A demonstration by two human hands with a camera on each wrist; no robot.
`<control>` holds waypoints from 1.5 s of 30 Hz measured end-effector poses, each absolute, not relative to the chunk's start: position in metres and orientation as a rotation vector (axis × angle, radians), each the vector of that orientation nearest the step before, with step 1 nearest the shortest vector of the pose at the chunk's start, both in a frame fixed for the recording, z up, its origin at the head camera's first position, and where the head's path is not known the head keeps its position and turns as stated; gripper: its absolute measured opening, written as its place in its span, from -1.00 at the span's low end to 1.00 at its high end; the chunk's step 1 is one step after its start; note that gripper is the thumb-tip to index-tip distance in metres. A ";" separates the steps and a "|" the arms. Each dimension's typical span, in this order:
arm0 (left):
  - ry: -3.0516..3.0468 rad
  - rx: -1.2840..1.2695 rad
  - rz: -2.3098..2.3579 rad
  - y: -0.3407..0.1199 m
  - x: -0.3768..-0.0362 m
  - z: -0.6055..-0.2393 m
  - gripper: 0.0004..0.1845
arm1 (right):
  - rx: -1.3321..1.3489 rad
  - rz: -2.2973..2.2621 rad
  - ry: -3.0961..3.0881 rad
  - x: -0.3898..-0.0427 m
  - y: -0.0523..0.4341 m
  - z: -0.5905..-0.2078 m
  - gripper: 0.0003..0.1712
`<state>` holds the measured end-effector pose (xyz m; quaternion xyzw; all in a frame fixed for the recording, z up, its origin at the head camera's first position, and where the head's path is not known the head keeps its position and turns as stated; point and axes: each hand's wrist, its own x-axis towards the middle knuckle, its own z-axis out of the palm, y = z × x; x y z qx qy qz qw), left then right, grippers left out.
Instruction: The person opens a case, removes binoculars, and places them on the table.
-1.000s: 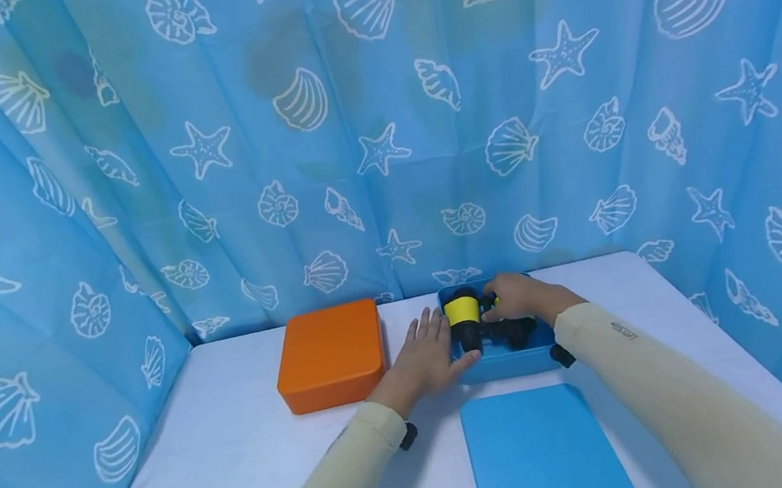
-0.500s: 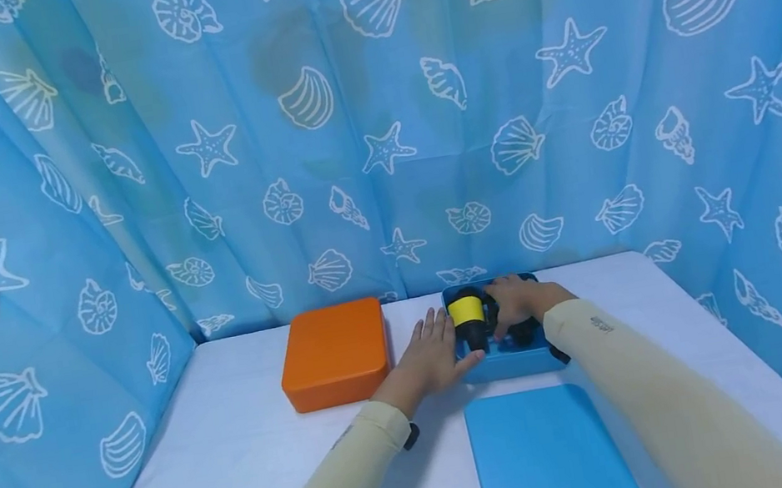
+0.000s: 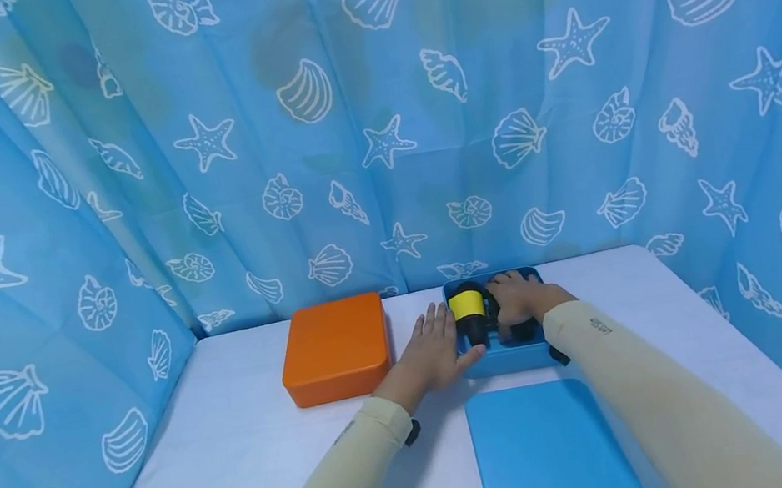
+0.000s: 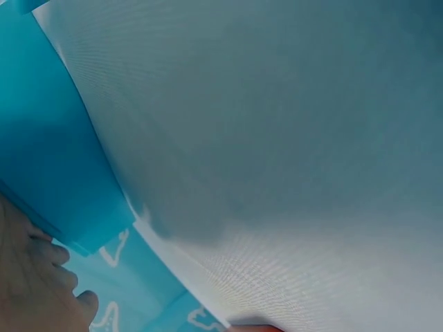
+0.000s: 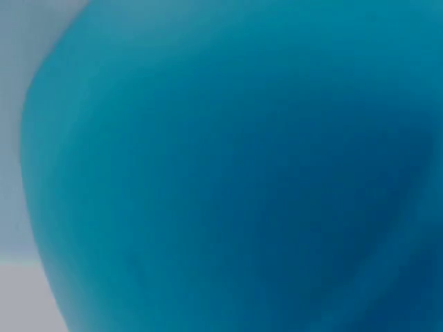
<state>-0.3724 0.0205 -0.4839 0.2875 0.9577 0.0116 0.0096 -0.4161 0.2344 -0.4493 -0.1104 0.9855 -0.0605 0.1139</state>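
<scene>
A blue curtain printed with white shells and starfish hangs on three sides of a white counter. Both arms reach forward over the counter in pale yellow sleeves. The left arm comes in from the lower middle, and the left hand lies palm down with straight, spread fingers against the left wall of an open blue box, its thumb along the box's near left corner. The left wrist view shows only the fingertips at the bottom left edge, beside a blue edge and the white counter. The right arm runs in from the lower right, its forearm crossing above the near right corner of the box. The right hand sits inside the box with its fingers curled over a black toy that has a yellow band on its left part; the toy lies in the box, well to the back of the counter. A flat blue lid lies on the counter just in front of the box, and the right wrist view is filled with blurred blue. An orange box sits closed to the left of the left hand, close by but apart. A small dark marking on the right sleeve is too small to read.
</scene>
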 end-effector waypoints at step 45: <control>2.966 0.905 0.055 0.020 -0.372 -0.480 0.05 | -0.417 -0.051 2.974 -0.393 0.241 -0.425 0.09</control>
